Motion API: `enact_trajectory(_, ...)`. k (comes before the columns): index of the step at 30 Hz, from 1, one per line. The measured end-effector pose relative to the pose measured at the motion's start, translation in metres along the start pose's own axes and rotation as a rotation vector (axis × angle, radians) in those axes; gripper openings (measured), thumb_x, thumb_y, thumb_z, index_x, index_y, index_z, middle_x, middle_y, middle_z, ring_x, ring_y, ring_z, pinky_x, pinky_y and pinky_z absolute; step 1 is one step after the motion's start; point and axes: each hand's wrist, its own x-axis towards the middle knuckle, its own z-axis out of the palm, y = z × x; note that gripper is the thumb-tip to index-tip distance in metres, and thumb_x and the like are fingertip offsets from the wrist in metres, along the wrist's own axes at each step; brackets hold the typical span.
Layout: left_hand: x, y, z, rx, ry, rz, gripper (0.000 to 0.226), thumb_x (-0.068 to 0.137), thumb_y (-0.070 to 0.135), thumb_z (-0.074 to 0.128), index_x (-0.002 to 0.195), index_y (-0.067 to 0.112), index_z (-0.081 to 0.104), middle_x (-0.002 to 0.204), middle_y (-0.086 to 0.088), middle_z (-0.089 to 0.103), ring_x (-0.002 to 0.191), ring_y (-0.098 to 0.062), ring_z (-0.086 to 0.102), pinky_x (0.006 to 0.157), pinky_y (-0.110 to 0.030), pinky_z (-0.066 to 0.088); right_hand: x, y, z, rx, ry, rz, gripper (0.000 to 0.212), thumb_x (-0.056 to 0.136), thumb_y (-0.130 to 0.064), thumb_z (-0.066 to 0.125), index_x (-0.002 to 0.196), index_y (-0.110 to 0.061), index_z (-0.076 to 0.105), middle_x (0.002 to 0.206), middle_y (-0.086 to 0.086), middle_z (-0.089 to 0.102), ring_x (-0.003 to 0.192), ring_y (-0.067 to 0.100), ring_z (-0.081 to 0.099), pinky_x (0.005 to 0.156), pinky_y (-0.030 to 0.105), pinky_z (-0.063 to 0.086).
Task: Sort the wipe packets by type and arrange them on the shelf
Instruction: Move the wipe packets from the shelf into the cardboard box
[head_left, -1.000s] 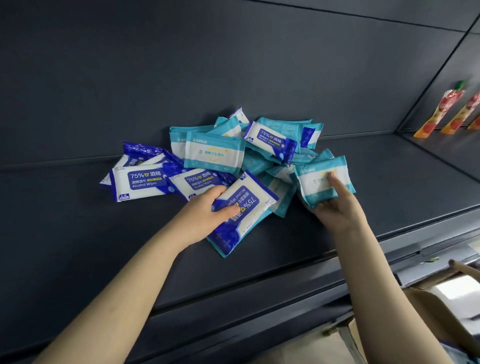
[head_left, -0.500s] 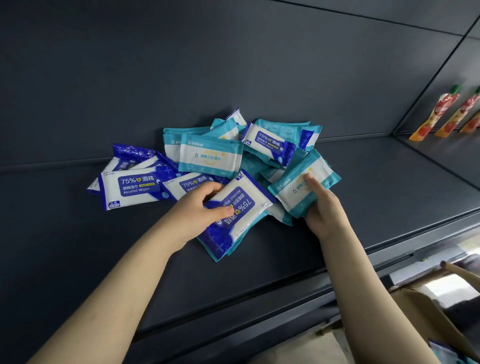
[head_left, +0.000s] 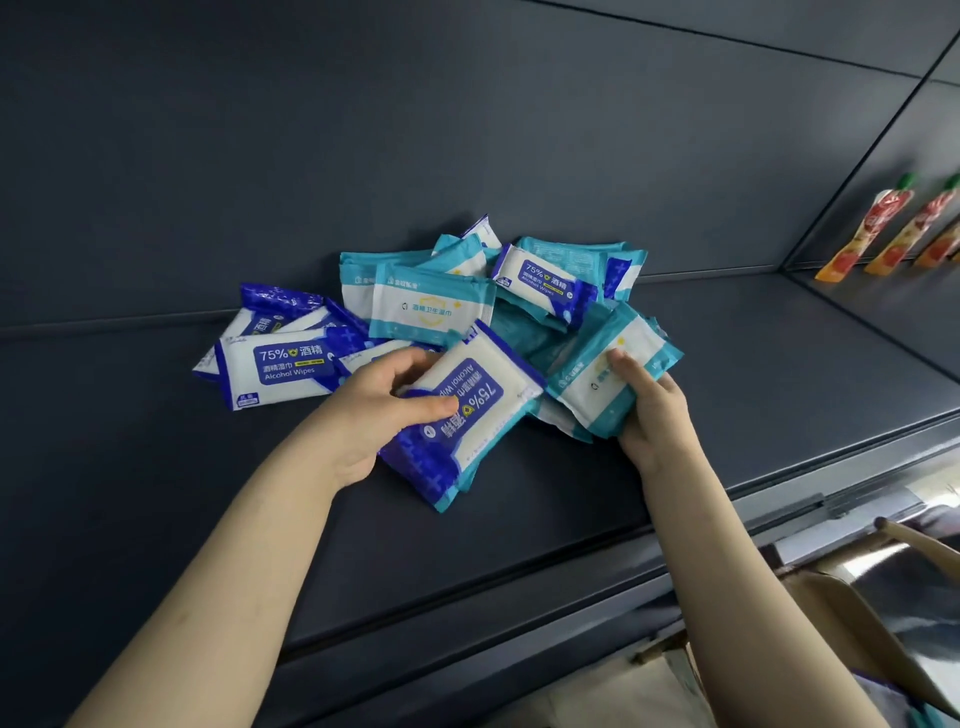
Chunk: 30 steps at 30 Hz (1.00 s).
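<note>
Dark shelving carries a mixed heap of wipe packets just past the fingertips. Left hand grips a blue packet, thumb on top and fingers curled round its far edge; beside it the right hand pinches a teal packet, thumb on its face. They look light, soft and slick, so a hold across the plump middle seems safer than the thin sealed ends.

Head-worn camera looks forward and down, close over the shelf.
</note>
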Motion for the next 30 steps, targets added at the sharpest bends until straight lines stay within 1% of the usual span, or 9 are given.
enact_trajectory(4, 0.0, 0.001, -0.001, -0.127, 0.078, 0.046, 0.038, 0.084, 0.004, 0.071, 0.115, 0.021, 0.06, 0.112, -0.004, 0.069, 0.097, -0.02, 0.071, 0.077, -0.037, 0.058, -0.009, 0.003, -0.003, -0.011, -0.038, -0.045, 0.049, 0.091, -0.007, 0.066, 0.138, -0.006, 0.052, 0.128, 0.016, 0.066, 0.114, 0.033, 0.066, 0.09, 0.052, 0.056)
enact_trajectory(10, 0.001, -0.002, 0.007, -0.12, 0.069, 0.04, 0.037, 0.084, 0.01, 0.074, 0.109, 0.033, 0.058, 0.111, -0.001, 0.069, 0.094, -0.018, 0.072, 0.08, -0.039, 0.059, -0.023, 0.005, 0.003, -0.075, -0.062, -0.062, 0.05, 0.088, 0.0, 0.067, 0.135, -0.003, 0.051, 0.12, 0.014, 0.07, 0.103, 0.03, 0.071, 0.079, 0.045, 0.06)
enact_trajectory(13, -0.001, -0.002, 0.011, -0.123, 0.086, 0.044, 0.047, 0.082, 0.012, 0.076, 0.118, 0.033, 0.056, 0.112, 0.001, 0.068, 0.095, -0.017, 0.072, 0.078, -0.038, 0.059, -0.028, 0.007, 0.005, 0.015, 0.031, -0.061, 0.039, 0.09, -0.003, 0.067, 0.128, -0.001, 0.059, 0.114, 0.014, 0.073, 0.098, 0.028, 0.073, 0.081, 0.043, 0.061)
enact_trajectory(16, -0.007, -0.003, 0.011, -0.198, 0.119, 0.004, 0.056, 0.081, 0.013, 0.076, 0.128, 0.032, 0.052, 0.113, 0.002, 0.068, 0.097, -0.019, 0.071, 0.081, -0.04, 0.058, -0.036, 0.007, 0.002, 0.144, 0.056, -0.072, 0.038, 0.093, -0.004, 0.064, 0.13, -0.002, 0.058, 0.12, 0.015, 0.071, 0.106, 0.031, 0.07, 0.092, 0.048, 0.057)
enact_trajectory(19, -0.014, -0.002, 0.012, -0.318, 0.107, -0.049, 0.043, 0.082, 0.015, 0.075, 0.122, 0.023, 0.061, 0.108, -0.002, 0.074, 0.091, -0.019, 0.073, 0.076, -0.039, 0.057, -0.048, 0.007, -0.004, 0.277, 0.055, -0.058, 0.039, 0.094, -0.007, 0.063, 0.132, -0.005, 0.057, 0.12, 0.012, 0.071, 0.107, 0.029, 0.07, 0.093, 0.049, 0.056)
enact_trajectory(22, -0.02, 0.0, 0.015, -0.47, 0.101, -0.103, 0.027, 0.083, 0.018, 0.072, 0.11, 0.017, 0.069, 0.103, -0.006, 0.076, 0.087, -0.019, 0.074, 0.077, -0.037, 0.056, -0.059, 0.005, -0.008, 0.423, 0.075, -0.051, 0.036, 0.097, -0.013, 0.058, 0.133, -0.009, 0.057, 0.118, 0.009, 0.072, 0.106, 0.024, 0.071, 0.088, 0.045, 0.058)
enact_trajectory(25, -0.027, 0.001, 0.023, -0.6, 0.1, -0.121, 0.024, 0.088, 0.018, 0.068, 0.113, 0.016, 0.067, 0.101, -0.005, 0.076, 0.089, -0.019, 0.074, 0.076, -0.035, 0.058, -0.071, -0.005, -0.013, 0.527, 0.084, -0.044, 0.025, 0.1, -0.02, 0.054, 0.122, -0.012, 0.062, 0.106, 0.008, 0.076, 0.091, 0.022, 0.075, 0.073, 0.043, 0.062)
enact_trajectory(28, -0.035, -0.001, 0.038, -0.666, 0.101, -0.094, 0.032, 0.088, 0.017, 0.068, 0.12, 0.018, 0.065, 0.107, -0.004, 0.075, 0.095, -0.019, 0.073, 0.079, -0.036, 0.058, -0.086, -0.017, -0.024, 0.562, 0.094, -0.026, 0.026, 0.1, -0.023, 0.054, 0.121, -0.011, 0.063, 0.098, 0.008, 0.077, 0.078, 0.021, 0.075, 0.057, 0.034, 0.06)
enact_trajectory(30, -0.04, -0.003, 0.054, -0.694, 0.107, -0.082, 0.042, 0.083, 0.016, 0.07, 0.125, 0.017, 0.064, 0.111, -0.005, 0.074, 0.099, -0.021, 0.072, 0.086, -0.038, 0.056, -0.097, -0.025, -0.036, 0.559, 0.104, -0.023, 0.028, 0.1, -0.024, 0.053, 0.123, -0.012, 0.063, 0.102, 0.007, 0.076, 0.085, 0.022, 0.074, 0.061, 0.036, 0.06)
